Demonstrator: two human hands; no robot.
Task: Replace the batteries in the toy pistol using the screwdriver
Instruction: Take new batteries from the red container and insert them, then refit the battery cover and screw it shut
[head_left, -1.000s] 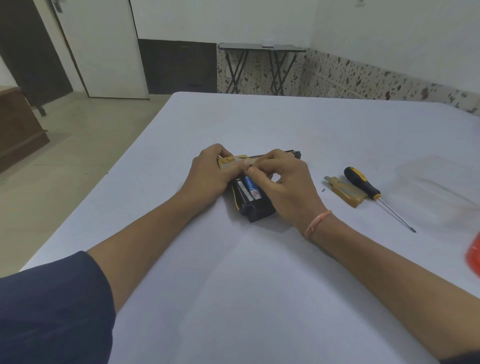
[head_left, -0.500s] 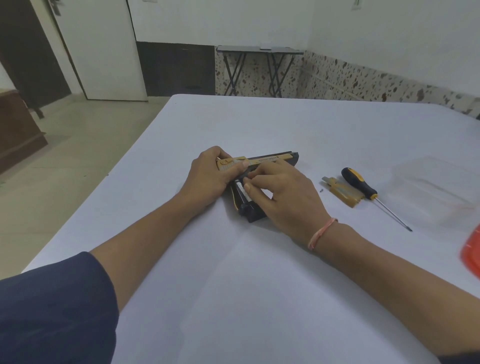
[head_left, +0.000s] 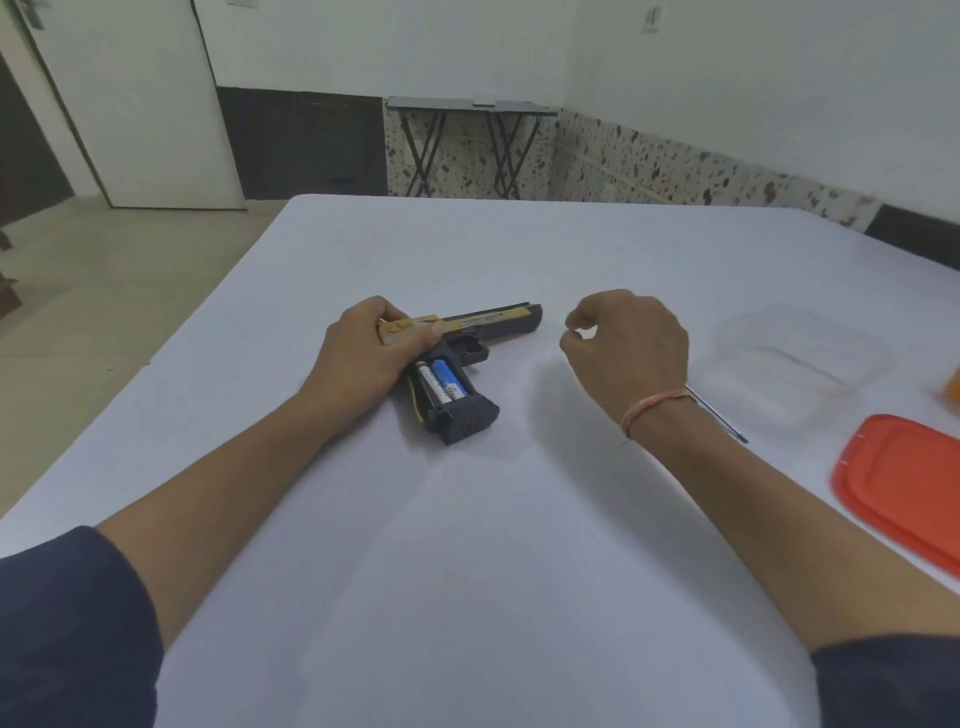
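Right grip has come off the toy pistol, now loosely curled and empty at its 3 o'clock, left grip clamping the slide on the desk, so with batteries seated we judge cover and screwdriver next.

The toy pistol lies on the table, batteries in its grip.
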